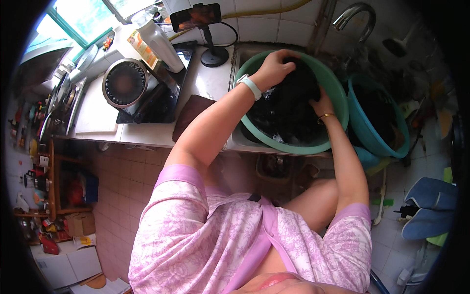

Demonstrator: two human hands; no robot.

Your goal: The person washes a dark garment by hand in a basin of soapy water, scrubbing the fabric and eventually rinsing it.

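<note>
A wide green basin [341, 93] rests on the sink, with a soaked black cloth [293, 108] and water inside it. My left hand [277, 69], with a pale watch on its wrist, is closed on the cloth near the basin's far side, its fingers curled. Along the right part of the same cloth, my right hand [323, 104] grips it; some of its fingertips are hidden in the dark folds. A gold bracelet [327, 116] circles the right wrist. The exact kind of garment cannot be made out.
To the right stands a blue basin [404, 132] with dark cloth in it. A tap [341, 20] curves above the sink. On the left counter are a phone on a stand [214, 56], a round black-rimmed appliance [125, 83] and a folded dark brown cloth [192, 115].
</note>
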